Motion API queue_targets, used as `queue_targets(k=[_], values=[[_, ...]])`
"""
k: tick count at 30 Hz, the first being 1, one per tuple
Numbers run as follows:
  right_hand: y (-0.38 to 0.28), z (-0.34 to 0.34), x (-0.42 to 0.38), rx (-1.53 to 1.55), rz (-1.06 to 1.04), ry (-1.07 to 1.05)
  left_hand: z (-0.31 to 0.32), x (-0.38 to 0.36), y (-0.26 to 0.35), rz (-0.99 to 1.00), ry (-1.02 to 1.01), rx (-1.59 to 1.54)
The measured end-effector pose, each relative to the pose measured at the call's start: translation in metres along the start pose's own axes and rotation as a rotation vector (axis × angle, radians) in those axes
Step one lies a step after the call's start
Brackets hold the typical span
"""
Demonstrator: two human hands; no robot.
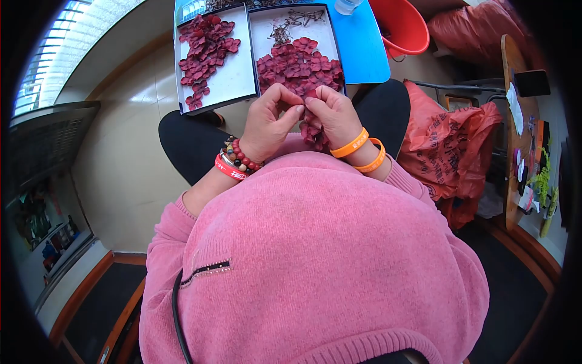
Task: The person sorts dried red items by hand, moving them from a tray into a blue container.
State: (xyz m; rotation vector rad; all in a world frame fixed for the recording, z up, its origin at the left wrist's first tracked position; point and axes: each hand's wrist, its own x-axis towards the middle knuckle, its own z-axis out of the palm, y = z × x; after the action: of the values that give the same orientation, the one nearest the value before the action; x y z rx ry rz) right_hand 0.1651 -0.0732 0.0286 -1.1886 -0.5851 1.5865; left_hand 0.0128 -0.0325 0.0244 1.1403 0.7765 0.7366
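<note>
My left hand (272, 123) is closed, thumb and forefinger brought together in a pinch; what lies between the tips is too small to make out. Right beside it, my right hand (337, 119) is closed on a dark red fabric flower (313, 134), whose petals hang below the fingers. Just beyond both hands, a pile of dark red fabric flowers (300, 68) fills the near part of a white-lined box (257, 36). Thin brown stems (297, 23) lie at that box's far end. More red flowers (206, 51) are spread in the box lid (237, 79) to the left.
A blue table (364, 51) supports the boxes, with a clear cup (347, 6) at its far edge. A red bucket (400, 27) stands to the right. Red plastic bags (445, 142) lie by my right knee. A wooden shelf (512, 133) carries a black phone (531, 83).
</note>
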Motion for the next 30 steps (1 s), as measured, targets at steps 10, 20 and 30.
queue_targets(k=[10, 20, 30], values=[[-0.004, 0.014, -0.008, -0.194, -0.15, 0.02, -0.003, 0.005, 0.012, 0.441, 0.069, 0.598], [-0.009, 0.008, -0.003, 0.03, 0.117, -0.027, -0.008, 0.009, 0.012, 1.016, -0.004, 1.17], [-0.004, 0.008, 0.0, -0.024, 0.085, -0.041, -0.014, 0.011, -0.008, 0.806, 0.021, 0.807]])
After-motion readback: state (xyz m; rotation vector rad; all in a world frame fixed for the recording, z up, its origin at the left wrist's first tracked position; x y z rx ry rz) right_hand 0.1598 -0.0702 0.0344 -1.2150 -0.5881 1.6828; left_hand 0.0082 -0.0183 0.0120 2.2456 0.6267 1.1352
